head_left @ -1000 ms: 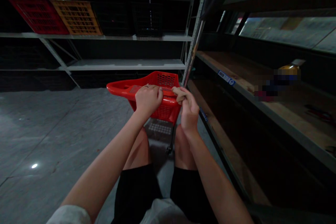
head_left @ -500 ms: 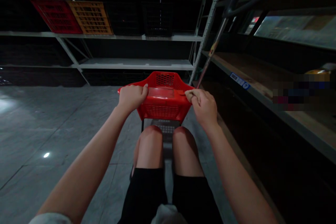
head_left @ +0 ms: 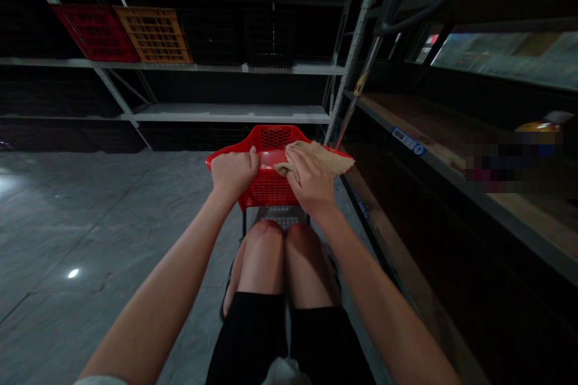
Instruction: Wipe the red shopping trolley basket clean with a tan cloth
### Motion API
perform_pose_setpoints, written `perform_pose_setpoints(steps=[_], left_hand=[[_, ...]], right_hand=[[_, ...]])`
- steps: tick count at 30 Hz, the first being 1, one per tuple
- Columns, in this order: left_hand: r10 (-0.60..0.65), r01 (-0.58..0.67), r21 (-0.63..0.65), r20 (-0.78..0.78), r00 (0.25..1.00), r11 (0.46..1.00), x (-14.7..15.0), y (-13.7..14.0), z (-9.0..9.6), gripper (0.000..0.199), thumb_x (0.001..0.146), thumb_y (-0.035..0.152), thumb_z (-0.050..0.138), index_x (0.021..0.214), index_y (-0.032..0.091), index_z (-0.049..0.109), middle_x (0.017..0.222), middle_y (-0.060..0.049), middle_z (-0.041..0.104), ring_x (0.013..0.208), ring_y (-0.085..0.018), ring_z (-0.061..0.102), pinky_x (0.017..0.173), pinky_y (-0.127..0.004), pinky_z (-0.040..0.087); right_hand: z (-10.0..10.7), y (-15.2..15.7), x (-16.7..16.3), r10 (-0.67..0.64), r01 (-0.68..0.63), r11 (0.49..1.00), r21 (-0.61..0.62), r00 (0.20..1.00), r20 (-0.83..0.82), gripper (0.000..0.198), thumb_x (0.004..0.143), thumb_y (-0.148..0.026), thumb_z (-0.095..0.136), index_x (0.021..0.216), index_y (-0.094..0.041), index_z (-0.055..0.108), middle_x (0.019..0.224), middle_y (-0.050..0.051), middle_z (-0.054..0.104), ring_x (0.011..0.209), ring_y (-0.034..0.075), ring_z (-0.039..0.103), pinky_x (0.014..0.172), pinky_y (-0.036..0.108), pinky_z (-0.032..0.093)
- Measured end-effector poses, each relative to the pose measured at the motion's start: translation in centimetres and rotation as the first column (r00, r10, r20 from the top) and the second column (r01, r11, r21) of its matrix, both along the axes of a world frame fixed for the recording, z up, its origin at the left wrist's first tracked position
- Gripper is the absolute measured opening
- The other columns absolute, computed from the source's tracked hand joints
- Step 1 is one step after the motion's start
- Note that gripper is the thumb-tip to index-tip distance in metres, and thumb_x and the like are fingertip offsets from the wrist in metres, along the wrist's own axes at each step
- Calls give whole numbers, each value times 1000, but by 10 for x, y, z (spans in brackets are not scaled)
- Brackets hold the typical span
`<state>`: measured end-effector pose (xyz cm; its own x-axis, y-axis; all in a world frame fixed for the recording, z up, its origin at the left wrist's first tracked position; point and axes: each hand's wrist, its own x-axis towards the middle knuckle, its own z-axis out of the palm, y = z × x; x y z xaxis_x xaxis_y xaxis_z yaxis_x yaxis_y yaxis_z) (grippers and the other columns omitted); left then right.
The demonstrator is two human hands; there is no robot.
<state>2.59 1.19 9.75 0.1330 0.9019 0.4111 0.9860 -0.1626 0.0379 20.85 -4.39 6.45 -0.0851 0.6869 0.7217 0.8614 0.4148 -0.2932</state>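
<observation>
A red plastic shopping cart (head_left: pixel 271 191) stands in front of my knees, its handle running across the near side. My left hand (head_left: pixel 235 173) is closed around the handle's left part, thumb lying along the top. With my right hand (head_left: pixel 311 179) I hold a tan cloth (head_left: pixel 336 161) pressed against the handle right of its middle. Part of the cloth spreads out to the right over the cart's rim, and a fold pokes out left of my fingers. The cloth and hand hide the right half of the handle.
White metal shelving (head_left: pixel 235 113) crosses the back, carrying a red crate (head_left: pixel 97 33), a yellow-orange crate (head_left: pixel 154 35) and dark crates. Close on the right runs a shelf unit (head_left: pixel 445 153) with price labels and a blurred-out item. Grey floor tiles (head_left: pixel 112 222) extend to the left.
My right hand has slid left along the handle with the cloth, which is now spread out wider. My left hand keeps its grip. The view has shifted slightly.
</observation>
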Motion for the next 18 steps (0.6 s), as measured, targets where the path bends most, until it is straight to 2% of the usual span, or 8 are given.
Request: perform_pose_setpoints(steps=[3,7,10,12,14,16,18], left_hand=[[-17,17,8,7,1000,1000,-1,1,-3,79,104,45,14,94,8,83,88,-24,77,86,-37,75,70,-42,49],[-21,20,30,17,1000,999,-1,2,-5,79,103,45,14,94,8,83,88,-24,77,86,-37,75,71,-42,49],[-16,16,38,16,1000,999,1,2,-5,79,103,46,14,96,8,83,89,-24,77,87,-37,74,70,-42,48],[-17,16,35,13,1000,999,2,2,-5,78,103,45,14,97,8,83,89,-23,78,87,-37,75,70,-42,48],[-26,25,39,17,1000,999,3,3,-5,78,103,44,14,97,8,83,89,-23,78,87,-37,75,70,-41,48],[-35,33,51,30,999,998,4,4,-6,78,103,44,14,96,6,83,88,-24,78,87,-38,75,70,-42,48],[-29,26,69,48,998,997,6,5,-8,78,103,44,15,94,6,82,87,-24,77,87,-38,75,71,-42,48]], right_hand=[[-6,-5,34,-3,3,1000,6,1000,4,47,94,-22,48,138,-18,64,143,10,67,132,27,61,114,45,44],[-2,1,80,-51,50,997,-58,999,-11,36,93,-25,49,119,-23,73,120,7,78,109,27,69,102,44,47],[5,17,105,35,-62,983,-171,988,-152,28,91,-29,52,102,-24,77,102,4,80,93,24,70,92,38,50],[6,31,118,85,-171,965,-197,920,-384,25,91,-35,55,95,-22,76,94,3,80,86,21,69,84,34,52],[2,45,128,89,-233,959,-163,790,-606,27,90,-42,61,91,-20,76,89,4,79,84,21,70,79,32,53],[-6,56,135,67,-228,967,-116,664,-745,31,87,-49,64,90,-20,75,87,5,78,85,21,70,78,32,54],[-18,60,136,58,-200,977,-71,571,-819,35,87,-52,62,96,-20,74,92,6,78,89,22,70,81,34,54]])
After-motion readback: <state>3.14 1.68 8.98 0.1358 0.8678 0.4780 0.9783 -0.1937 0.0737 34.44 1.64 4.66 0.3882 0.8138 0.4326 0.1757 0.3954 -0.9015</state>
